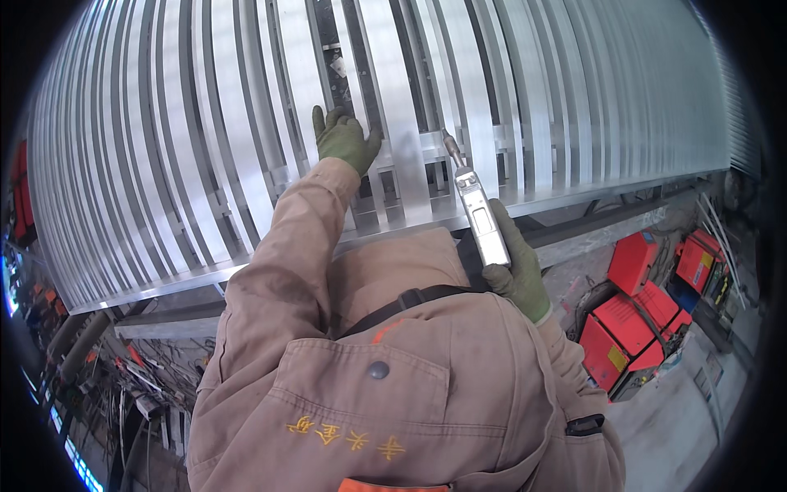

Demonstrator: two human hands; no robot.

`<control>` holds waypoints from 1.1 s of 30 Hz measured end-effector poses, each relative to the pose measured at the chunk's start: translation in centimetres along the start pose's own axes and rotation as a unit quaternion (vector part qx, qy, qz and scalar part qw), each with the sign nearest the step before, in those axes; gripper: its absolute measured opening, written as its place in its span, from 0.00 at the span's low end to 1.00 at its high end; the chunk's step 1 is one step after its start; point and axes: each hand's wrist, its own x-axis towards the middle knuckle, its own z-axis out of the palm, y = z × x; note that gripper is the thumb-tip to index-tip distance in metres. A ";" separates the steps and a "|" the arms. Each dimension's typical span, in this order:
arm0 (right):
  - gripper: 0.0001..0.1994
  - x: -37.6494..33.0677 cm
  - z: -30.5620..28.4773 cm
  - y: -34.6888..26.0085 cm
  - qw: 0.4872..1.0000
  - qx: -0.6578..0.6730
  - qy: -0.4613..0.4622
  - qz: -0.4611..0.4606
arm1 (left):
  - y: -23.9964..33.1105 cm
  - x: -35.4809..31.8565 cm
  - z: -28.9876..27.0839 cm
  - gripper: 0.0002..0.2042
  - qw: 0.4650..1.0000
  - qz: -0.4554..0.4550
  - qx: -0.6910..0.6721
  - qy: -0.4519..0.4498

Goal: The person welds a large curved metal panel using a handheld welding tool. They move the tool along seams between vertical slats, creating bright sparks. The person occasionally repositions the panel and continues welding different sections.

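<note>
My left hand (348,144), in a green work glove, reaches forward over a panel of long silver metal slats (405,139). Its fingers are spread and seem to rest on the slats beside a dark gap. My right hand (521,275), gloved in green too, is wrapped round the rear of a silver welding gun (484,217). The gun's narrow nozzle (452,148) points away from me, over the slats near a cross bar between them. Most of the right hand's fingers are hidden behind the gun body.
A metal beam (602,232) runs under the panel's near edge. Red machines (627,332) with cables stand on the floor at the right. Rods and cables (143,369) lie tangled at the lower left. Small scraps (338,70) show through a gap between slats.
</note>
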 end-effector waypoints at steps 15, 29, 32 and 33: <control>0.57 1.3 -0.1 0.7 0.998 0.031 -0.050 -0.007 | -4.4 -3.7 -0.9 0.24 0.921 0.330 0.140 -0.149; 0.57 1.7 -0.7 -0.4 0.998 0.025 -0.060 0.016 | -5.1 -3.6 1.9 0.19 0.893 0.403 0.159 -0.123; 0.57 1.7 -0.6 -0.2 0.999 0.005 -0.048 0.005 | -4.8 -3.4 1.6 0.18 0.887 0.403 0.174 -0.144; 0.57 1.7 -0.5 -0.2 0.999 0.005 -0.045 0.000 | -4.8 -3.3 1.6 0.18 0.885 0.405 0.175 -0.147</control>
